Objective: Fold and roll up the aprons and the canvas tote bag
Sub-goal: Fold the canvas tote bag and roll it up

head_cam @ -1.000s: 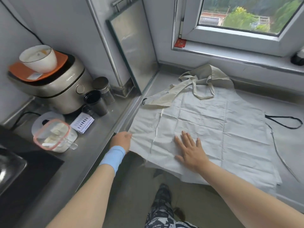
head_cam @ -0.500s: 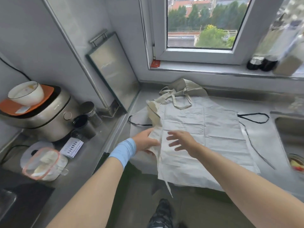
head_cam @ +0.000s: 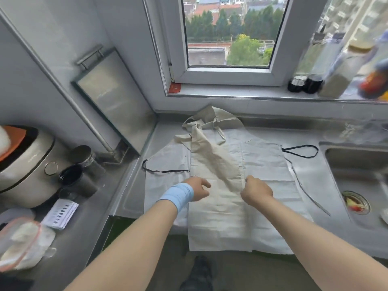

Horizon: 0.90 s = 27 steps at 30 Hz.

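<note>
A cream apron lies on the steel counter, its lower edge hanging over the front. Its left side is folded across to the right as a long diagonal flap. My right hand is shut on the flap's edge. My left hand, with a blue wristband, hovers just left of the flap with loosely curled fingers and holds nothing. Under it lies a paler apron with thin black ties. The beige canvas tote bag is crumpled at the back by the wall.
A sink with a strainer of scraps is at the right. A rice cooker, dark cups, a lidded plastic container and a leaning steel tray are on the left. Bottles stand on the window sill.
The apron's left side has been lifted and carried over to the right. My right hand now grips the folded edge, and my left hand has let go. The view has tilted up.
</note>
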Each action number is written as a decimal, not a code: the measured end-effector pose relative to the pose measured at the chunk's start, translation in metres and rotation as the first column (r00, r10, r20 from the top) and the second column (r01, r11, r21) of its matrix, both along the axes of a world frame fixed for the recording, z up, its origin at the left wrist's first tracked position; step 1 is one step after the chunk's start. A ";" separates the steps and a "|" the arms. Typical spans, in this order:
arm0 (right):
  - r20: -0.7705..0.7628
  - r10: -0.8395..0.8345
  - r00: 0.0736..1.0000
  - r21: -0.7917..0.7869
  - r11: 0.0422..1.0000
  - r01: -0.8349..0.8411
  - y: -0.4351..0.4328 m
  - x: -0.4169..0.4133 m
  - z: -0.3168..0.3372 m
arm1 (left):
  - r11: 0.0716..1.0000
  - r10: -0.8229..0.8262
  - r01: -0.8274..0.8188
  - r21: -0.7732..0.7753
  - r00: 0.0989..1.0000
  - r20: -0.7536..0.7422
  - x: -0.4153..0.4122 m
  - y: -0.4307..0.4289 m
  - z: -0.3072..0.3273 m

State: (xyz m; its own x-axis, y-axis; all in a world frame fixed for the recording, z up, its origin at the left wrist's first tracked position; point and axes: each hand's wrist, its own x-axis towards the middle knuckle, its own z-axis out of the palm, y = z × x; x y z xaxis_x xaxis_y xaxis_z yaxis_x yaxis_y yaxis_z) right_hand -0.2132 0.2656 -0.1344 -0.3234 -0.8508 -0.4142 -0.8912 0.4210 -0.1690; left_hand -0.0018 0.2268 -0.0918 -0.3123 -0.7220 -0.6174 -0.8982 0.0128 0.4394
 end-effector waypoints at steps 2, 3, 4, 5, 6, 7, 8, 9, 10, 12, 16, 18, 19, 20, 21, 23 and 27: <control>-0.031 0.150 0.988 -0.187 0.970 -0.153 -0.014 0.008 -0.014 | 0.995 0.027 -0.022 -0.093 0.998 0.049 0.007 -0.023 -0.006; -0.036 0.240 0.970 -0.229 0.943 -0.242 -0.021 0.011 -0.019 | 0.993 0.036 -0.029 -0.117 0.998 0.059 0.009 -0.033 -0.009; -0.032 0.312 0.950 -0.212 0.926 -0.311 -0.032 0.013 -0.025 | 0.990 0.024 -0.014 -0.139 0.997 0.070 0.008 -0.048 -0.014; -0.004 0.356 0.934 -0.163 0.922 -0.352 -0.037 0.017 -0.027 | 0.986 -0.012 0.028 -0.162 0.995 0.100 0.008 -0.054 -0.016; 0.020 0.373 0.927 -0.084 0.925 -0.371 -0.042 0.018 -0.028 | 0.979 -0.064 0.089 -0.184 0.988 0.137 0.007 -0.059 -0.018; 0.035 0.363 0.931 -0.008 0.932 -0.363 -0.050 0.020 -0.028 | 0.970 -0.112 0.144 -0.194 0.979 0.169 0.005 -0.067 -0.020; 0.034 0.336 0.941 0.013 0.941 -0.337 -0.058 0.020 -0.029 | 0.962 -0.152 0.190 -0.194 0.969 0.194 0.003 -0.075 -0.023; 0.035 0.282 0.959 -0.016 0.959 -0.281 -0.067 0.020 -0.030 | 0.959 -0.178 0.217 -0.180 0.961 0.209 0.001 -0.083 -0.028; 0.051 0.210 0.976 -0.067 0.976 -0.207 -0.077 0.020 -0.030 | 0.960 -0.196 0.232 -0.155 0.956 0.218 -0.001 -0.093 -0.033; 0.113 0.096 0.989 -0.157 0.985 -0.078 -0.100 0.016 -0.031 | 0.961 -0.246 0.268 -0.069 0.940 0.238 -0.007 -0.109 -0.041; 0.173 -0.050 0.984 -0.156 0.985 0.078 -0.145 0.013 -0.031 | 0.944 -0.327 0.324 0.058 0.906 0.270 -0.017 -0.143 -0.048; 0.226 -0.229 0.947 -0.072 0.965 0.251 -0.165 0.010 -0.032 | 0.962 -0.245 0.266 -0.061 0.941 0.235 -0.021 -0.166 -0.047; 0.236 -0.305 0.923 -0.016 0.948 0.318 -0.175 0.009 -0.032 | 0.965 -0.192 0.222 -0.142 0.961 0.197 -0.023 -0.177 -0.047; 0.244 -0.359 0.901 0.035 0.931 0.362 -0.183 0.007 -0.033 | 0.958 -0.145 0.176 -0.225 0.979 0.146 -0.025 -0.187 -0.046; 0.254 -0.399 0.881 0.074 0.916 0.394 -0.191 0.004 -0.033 | 0.943 -0.113 0.135 -0.304 0.990 0.089 -0.029 -0.198 -0.047; 0.262 -0.451 0.853 0.111 0.892 0.438 -0.203 0.000 -0.032 | 0.913 -0.098 0.094 -0.398 0.995 0.010 -0.036 -0.221 -0.048; 0.372 -0.462 0.805 0.116 0.883 0.454 -0.216 -0.004 -0.037 | 0.892 -0.266 0.300 -0.339 0.953 0.143 -0.049 -0.258 -0.049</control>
